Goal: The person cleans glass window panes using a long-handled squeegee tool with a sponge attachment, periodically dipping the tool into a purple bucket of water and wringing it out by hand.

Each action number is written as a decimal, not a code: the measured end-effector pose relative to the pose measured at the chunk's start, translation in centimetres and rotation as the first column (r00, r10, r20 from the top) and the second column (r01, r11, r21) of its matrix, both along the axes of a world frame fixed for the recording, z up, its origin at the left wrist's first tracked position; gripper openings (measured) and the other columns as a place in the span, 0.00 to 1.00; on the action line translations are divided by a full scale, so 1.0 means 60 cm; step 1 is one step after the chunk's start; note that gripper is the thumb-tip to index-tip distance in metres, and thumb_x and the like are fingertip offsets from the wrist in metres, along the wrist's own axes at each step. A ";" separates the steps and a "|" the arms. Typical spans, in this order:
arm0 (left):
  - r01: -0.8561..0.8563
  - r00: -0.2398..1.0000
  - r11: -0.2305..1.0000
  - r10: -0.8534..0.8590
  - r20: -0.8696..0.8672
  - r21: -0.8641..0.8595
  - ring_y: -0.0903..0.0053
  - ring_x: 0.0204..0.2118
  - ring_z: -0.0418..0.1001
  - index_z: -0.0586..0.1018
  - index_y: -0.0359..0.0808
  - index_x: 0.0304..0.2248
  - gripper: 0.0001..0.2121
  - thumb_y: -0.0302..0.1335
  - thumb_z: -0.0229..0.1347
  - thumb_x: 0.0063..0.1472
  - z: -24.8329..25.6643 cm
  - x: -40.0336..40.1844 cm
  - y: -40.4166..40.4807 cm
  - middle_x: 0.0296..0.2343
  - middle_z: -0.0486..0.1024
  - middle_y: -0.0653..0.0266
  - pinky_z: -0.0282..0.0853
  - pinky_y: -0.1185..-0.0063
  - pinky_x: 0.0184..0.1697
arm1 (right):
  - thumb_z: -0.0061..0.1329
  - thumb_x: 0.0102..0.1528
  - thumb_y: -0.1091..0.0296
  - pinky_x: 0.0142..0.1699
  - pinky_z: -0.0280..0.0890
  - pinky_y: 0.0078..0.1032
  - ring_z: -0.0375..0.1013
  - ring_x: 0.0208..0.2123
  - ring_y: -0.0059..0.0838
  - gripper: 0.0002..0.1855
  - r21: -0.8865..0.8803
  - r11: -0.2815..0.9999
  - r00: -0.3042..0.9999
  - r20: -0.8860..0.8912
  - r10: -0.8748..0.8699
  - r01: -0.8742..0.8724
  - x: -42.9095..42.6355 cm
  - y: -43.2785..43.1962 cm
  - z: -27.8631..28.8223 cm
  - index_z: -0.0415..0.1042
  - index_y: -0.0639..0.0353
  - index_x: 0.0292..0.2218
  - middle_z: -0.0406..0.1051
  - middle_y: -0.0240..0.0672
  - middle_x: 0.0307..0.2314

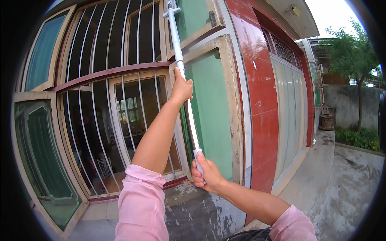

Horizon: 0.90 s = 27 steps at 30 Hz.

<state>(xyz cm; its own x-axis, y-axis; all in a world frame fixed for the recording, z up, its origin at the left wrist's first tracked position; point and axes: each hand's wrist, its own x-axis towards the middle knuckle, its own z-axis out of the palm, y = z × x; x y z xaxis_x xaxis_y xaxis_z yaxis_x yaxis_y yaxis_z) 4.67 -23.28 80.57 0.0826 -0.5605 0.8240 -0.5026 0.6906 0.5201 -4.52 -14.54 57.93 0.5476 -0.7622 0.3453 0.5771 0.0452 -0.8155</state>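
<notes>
A telescopic metal pole (191, 120) with white and grey sleeves runs steeply upward before me. My left hand (181, 86) grips it partway up, just below a grey joint. Lower down, my right hand (208, 174) is closed around the white handle at its bottom end. Near the top edge the pole carries a white crosspiece (171, 12); what lies beyond is cut off by the picture's rim. Behind the pole is an open wooden casement with a green pane (211, 114), and above it another green-paned sash (193, 18). I cannot tell whether the pole touches them.
Metal window bars (107, 108) fill the frame at left, crossed by a dark red rail (114, 72). Another open casement (45, 156) swings out at far left. Red wall tiles (262, 120) stand at right, with a concrete walkway (316, 180), a pot (326, 122) and a tree (359, 90) beyond.
</notes>
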 end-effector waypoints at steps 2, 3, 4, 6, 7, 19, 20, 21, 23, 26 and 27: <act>0.050 0.999 0.997 -0.050 0.000 0.050 0.76 0.11 0.62 0.31 0.38 0.56 0.36 0.24 0.43 0.57 -0.088 0.009 0.013 0.18 0.66 0.59 0.61 0.77 0.13 | 0.34 0.56 0.44 0.15 0.47 0.16 0.50 0.11 0.16 0.22 0.068 0.998 1.000 -0.010 0.016 -0.015 0.005 0.020 -0.083 0.56 0.55 0.26 0.51 0.26 0.12; 0.088 0.996 0.993 -0.089 0.006 0.083 0.74 0.11 0.64 0.29 0.38 0.56 0.35 0.25 0.42 0.57 -0.121 0.006 0.020 0.20 0.69 0.55 0.62 0.77 0.13 | 0.33 0.57 0.45 0.15 0.47 0.16 0.50 0.11 0.16 0.21 0.072 0.997 1.000 0.001 0.003 -0.003 -0.002 0.032 -0.116 0.57 0.55 0.27 0.52 0.26 0.12; 0.094 0.996 0.990 -0.094 0.000 0.105 0.75 0.11 0.63 0.29 0.39 0.56 0.35 0.24 0.42 0.57 -0.153 0.007 0.045 0.19 0.68 0.57 0.62 0.77 0.13 | 0.33 0.57 0.45 0.15 0.48 0.16 0.49 0.11 0.16 0.21 0.111 0.993 0.999 0.019 0.035 -0.037 -0.002 0.050 -0.149 0.57 0.55 0.27 0.52 0.26 0.13; 0.187 0.982 0.977 -0.184 -0.031 0.108 0.77 0.10 0.62 0.29 0.40 0.56 0.36 0.24 0.41 0.57 -0.209 -0.005 0.073 0.18 0.66 0.61 0.61 0.79 0.12 | 0.33 0.58 0.46 0.15 0.47 0.16 0.50 0.11 0.16 0.20 0.131 0.991 0.999 0.014 0.036 -0.037 -0.011 0.080 -0.209 0.57 0.55 0.27 0.52 0.26 0.13; 0.242 0.970 0.966 -0.239 -0.048 0.091 0.78 0.10 0.61 0.28 0.41 0.56 0.36 0.23 0.41 0.58 -0.238 0.002 0.079 0.18 0.65 0.63 0.61 0.79 0.12 | 0.32 0.58 0.46 0.15 0.47 0.16 0.50 0.11 0.16 0.20 0.142 0.989 0.999 0.011 0.048 -0.049 -0.010 0.097 -0.231 0.57 0.55 0.27 0.52 0.25 0.13; 0.417 0.908 0.898 -0.407 -0.099 0.137 0.82 0.12 0.60 0.28 0.46 0.56 0.36 0.21 0.41 0.58 -0.318 -0.116 0.184 0.24 0.60 0.63 0.62 0.82 0.11 | 0.32 0.58 0.47 0.15 0.49 0.18 0.53 0.11 0.17 0.21 -0.044 0.919 0.917 -0.061 -0.394 0.392 -0.092 0.186 -0.348 0.56 0.57 0.26 0.54 0.26 0.12; 0.444 0.896 0.884 -0.434 -0.097 0.148 0.82 0.11 0.60 0.28 0.46 0.56 0.36 0.21 0.41 0.58 -0.332 -0.129 0.201 0.24 0.60 0.63 0.62 0.82 0.11 | 0.32 0.58 0.46 0.15 0.49 0.18 0.52 0.11 0.17 0.21 -0.063 0.898 0.892 -0.104 -0.440 0.436 -0.102 0.204 -0.359 0.56 0.57 0.26 0.53 0.26 0.12; 0.470 0.883 0.869 -0.462 -0.089 0.155 0.82 0.11 0.60 0.28 0.46 0.56 0.36 0.21 0.41 0.58 -0.346 -0.140 0.214 0.24 0.60 0.63 0.62 0.82 0.11 | 0.31 0.58 0.46 0.15 0.49 0.18 0.51 0.11 0.17 0.22 -0.088 0.873 0.862 -0.139 -0.487 0.479 -0.108 0.213 -0.371 0.56 0.57 0.26 0.53 0.26 0.12; 0.467 0.884 0.873 -0.461 -0.074 0.140 0.82 0.11 0.60 0.28 0.46 0.56 0.36 0.21 0.41 0.58 -0.378 -0.142 0.219 0.24 0.61 0.63 0.62 0.82 0.10 | 0.34 0.57 0.50 0.17 0.52 0.21 0.53 0.12 0.21 0.19 -0.213 0.781 0.784 -0.093 -0.614 0.587 -0.101 0.208 -0.415 0.59 0.57 0.26 0.55 0.27 0.12; 0.419 0.908 0.896 -0.416 -0.054 0.146 0.82 0.10 0.60 0.28 0.46 0.56 0.36 0.21 0.41 0.58 -0.376 -0.131 0.213 0.24 0.61 0.63 0.61 0.82 0.10 | 0.33 0.58 0.51 0.17 0.53 0.22 0.53 0.11 0.23 0.19 -0.102 0.841 0.834 -0.114 -0.540 0.531 -0.099 0.219 -0.392 0.61 0.55 0.24 0.55 0.27 0.10; 0.375 0.927 0.914 -0.373 -0.047 0.155 0.82 0.10 0.60 0.28 0.47 0.56 0.36 0.21 0.41 0.58 -0.375 -0.123 0.208 0.24 0.61 0.63 0.61 0.82 0.10 | 0.31 0.58 0.48 0.15 0.50 0.19 0.51 0.09 0.21 0.20 0.127 0.934 0.938 -0.141 -0.317 0.334 -0.101 0.226 -0.373 0.59 0.53 0.23 0.53 0.25 0.09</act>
<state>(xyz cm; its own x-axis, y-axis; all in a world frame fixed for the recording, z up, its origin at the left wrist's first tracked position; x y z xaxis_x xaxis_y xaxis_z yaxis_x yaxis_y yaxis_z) -2.70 -10.82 58.09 -0.1456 -0.6759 0.7224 -0.2141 0.7344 0.6440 -10.58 -0.97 35.53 0.2903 -0.9426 0.1654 0.4819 -0.0053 -0.8762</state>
